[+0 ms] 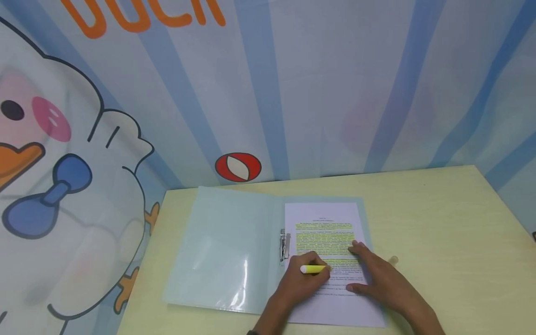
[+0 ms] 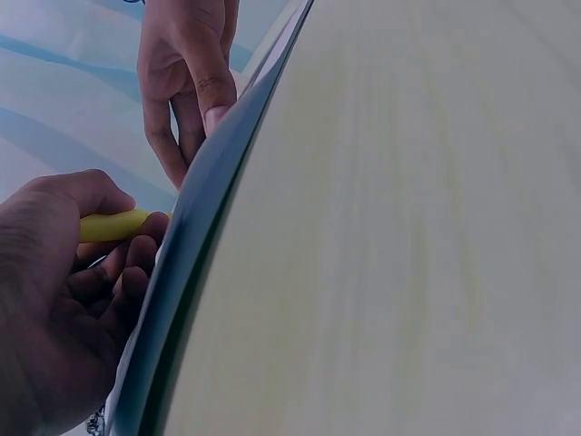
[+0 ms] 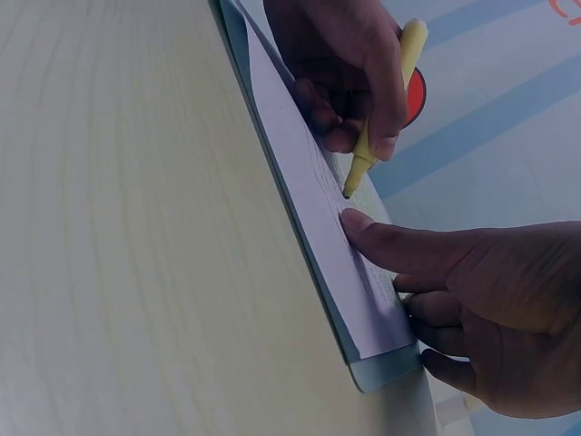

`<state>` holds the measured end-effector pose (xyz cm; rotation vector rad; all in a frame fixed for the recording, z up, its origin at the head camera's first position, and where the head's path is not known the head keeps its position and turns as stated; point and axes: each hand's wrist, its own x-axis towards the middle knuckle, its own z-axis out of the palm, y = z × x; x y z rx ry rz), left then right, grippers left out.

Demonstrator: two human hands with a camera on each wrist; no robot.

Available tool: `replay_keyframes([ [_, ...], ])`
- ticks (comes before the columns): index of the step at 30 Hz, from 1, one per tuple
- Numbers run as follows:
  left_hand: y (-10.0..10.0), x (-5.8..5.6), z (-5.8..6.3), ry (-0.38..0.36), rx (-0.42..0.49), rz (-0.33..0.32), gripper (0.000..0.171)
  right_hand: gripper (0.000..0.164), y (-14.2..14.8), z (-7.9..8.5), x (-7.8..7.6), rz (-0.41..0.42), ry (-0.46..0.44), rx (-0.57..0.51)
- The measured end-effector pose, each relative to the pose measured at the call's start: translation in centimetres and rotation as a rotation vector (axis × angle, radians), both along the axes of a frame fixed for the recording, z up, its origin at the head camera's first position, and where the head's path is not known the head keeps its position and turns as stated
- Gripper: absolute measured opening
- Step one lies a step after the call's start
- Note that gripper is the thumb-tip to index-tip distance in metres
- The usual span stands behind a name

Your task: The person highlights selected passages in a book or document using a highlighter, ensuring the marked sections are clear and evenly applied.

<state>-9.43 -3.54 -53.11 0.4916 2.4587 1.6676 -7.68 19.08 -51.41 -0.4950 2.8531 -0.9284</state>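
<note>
My left hand (image 1: 299, 281) pinches a yellow highlighter (image 1: 313, 269) between thumb and fingers. In the right wrist view the tip of the highlighter (image 3: 359, 168) points down at the sheet. The printed paper (image 1: 331, 309) lies in the right half of an open, pale blue clip folder (image 1: 226, 246). Yellow marking covers many of its upper lines, down to about the pen. My right hand (image 1: 383, 281) rests on the right side of the paper, thumb and fingers spread and holding nothing. Its thumb (image 3: 399, 245) lies near the pen tip.
The folder's metal clip (image 1: 284, 246) stands at the paper's left edge. A small roundish object (image 1: 393, 260) sits on the wooden table (image 1: 452, 242), just beyond my right hand. Behind the table hangs a striped cloth (image 1: 326, 93) with a printed duck.
</note>
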Motion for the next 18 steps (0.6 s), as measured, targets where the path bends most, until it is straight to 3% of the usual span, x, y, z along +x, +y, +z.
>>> replay_keyframes([
  [18, 0.69, -0.18, -0.19, 0.061, 0.051, -0.043, 0.008, 0.087, 0.25, -0.70, -0.09, 0.003, 0.005, 0.001],
])
